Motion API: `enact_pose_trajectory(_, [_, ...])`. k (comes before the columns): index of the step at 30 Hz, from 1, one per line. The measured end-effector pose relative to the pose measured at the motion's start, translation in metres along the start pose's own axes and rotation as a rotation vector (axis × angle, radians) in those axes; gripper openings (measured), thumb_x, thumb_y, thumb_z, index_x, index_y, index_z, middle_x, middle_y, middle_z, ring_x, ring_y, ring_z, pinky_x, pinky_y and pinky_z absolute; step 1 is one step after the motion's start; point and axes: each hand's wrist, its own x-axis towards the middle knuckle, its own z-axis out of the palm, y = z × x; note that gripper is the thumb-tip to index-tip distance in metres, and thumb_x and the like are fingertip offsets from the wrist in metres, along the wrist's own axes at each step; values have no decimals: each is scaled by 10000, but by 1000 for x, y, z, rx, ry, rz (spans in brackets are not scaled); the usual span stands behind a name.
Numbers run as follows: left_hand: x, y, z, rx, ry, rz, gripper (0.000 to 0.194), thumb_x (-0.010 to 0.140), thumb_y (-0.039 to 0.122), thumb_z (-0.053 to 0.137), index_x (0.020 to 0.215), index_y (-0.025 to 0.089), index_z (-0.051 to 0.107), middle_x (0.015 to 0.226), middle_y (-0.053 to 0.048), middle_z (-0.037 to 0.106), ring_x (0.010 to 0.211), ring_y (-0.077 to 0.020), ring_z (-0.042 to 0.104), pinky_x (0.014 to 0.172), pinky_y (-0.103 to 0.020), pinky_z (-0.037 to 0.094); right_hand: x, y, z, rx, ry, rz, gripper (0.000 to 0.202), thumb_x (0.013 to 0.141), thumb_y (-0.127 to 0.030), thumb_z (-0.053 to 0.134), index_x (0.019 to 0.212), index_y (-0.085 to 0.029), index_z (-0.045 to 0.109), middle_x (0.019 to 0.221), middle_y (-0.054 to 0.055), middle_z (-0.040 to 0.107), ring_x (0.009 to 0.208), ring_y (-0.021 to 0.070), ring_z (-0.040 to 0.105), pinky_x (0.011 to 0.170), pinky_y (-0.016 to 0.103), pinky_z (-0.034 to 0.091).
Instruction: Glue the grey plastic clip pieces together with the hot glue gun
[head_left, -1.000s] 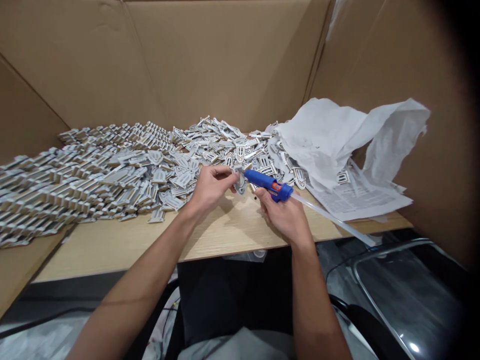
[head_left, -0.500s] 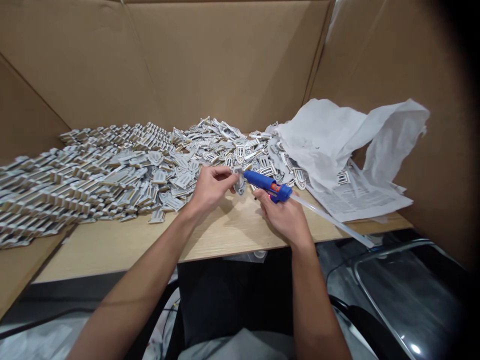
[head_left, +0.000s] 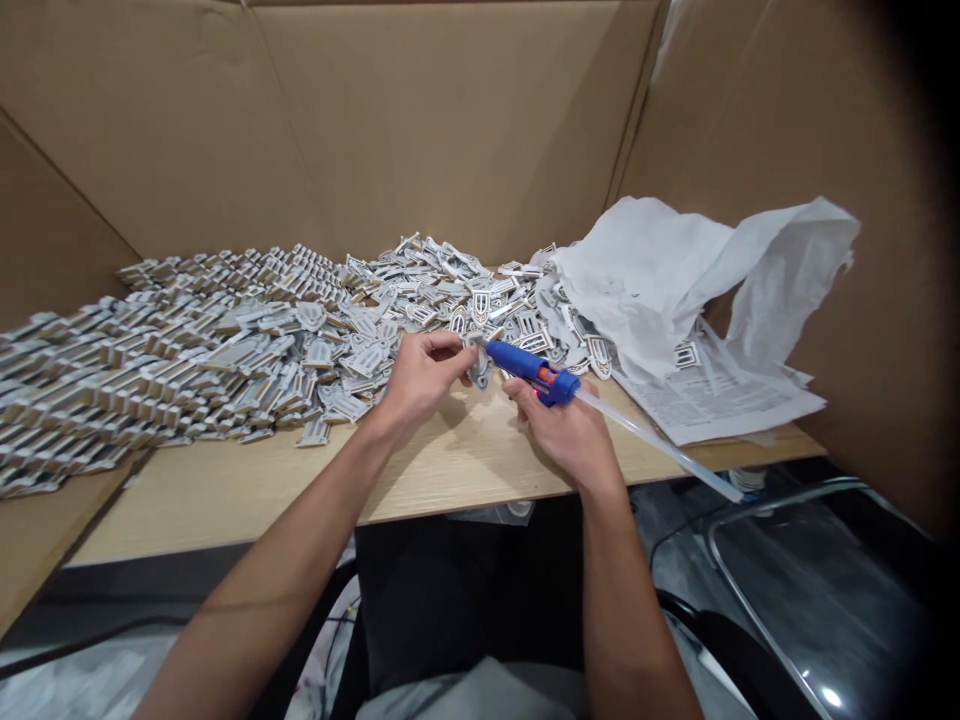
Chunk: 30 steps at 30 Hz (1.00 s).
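Head view: left hand [head_left: 424, 378] has thumb and fingers pinched together on a small grey piece [head_left: 480, 374], held above the table just short of the loose heap. Right hand [head_left: 566, 432] is wrapped around the handle of a blue glue gun [head_left: 517, 361], its nozzle end at the upper part of the piece; whether tip and piece touch cannot be told at this scale.

Progress (judgement): one piece appears to be mid-gluing. No bead of glue can be made out, so how much has been laid on it is uncertain. Left of the hands, many pieces stand in stacked rows [head_left: 90, 375], possibly the sorted share; a large loose heap [head_left: 439, 285] lies beyond the hands, likely much of what is left. Which pieces are finished cannot be confirmed.

Materials: pieces flat, shield-like, grey or white-faced with slots and tan edges, perhaps thin board. Gun body smooth plastic, with an orange part showing; translucent glue stick [head_left: 660, 442] trails from its rear. Table [head_left: 255, 492] pale, wood-grained. To the right, crumpled white paper [head_left: 637, 268] over flat printed sheets [head_left: 720, 402]. Outermost, creased brown cardboard walls [head_left: 450, 120].
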Motion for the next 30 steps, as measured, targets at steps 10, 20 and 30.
enact_pose_trajectory(10, [-2,3,-1,40,-23,-22,290,850,365,708,624,184,709,609,-27,671,606,-155,582,569,-278,408,1,3,6,16,-6,-84,333,888,-582,722,861,-255,665,792,49,710,765,251,671,674,349,511])
enact_pose_trajectory(20, [-2,2,0,-14,-68,-95,237,828,309,704,631,178,697,605,-14,665,604,-146,602,610,-275,440,-1,-1,12,-9,156,-155,351,915,-574,699,799,-254,613,786,36,655,741,214,619,740,349,495])
enact_pose_trajectory(30, [-3,5,1,-13,-58,-92,205,825,244,674,631,179,682,615,-12,664,612,-139,614,610,-267,448,0,2,13,69,280,50,466,890,-665,665,833,-205,703,730,71,715,683,222,662,686,343,519])
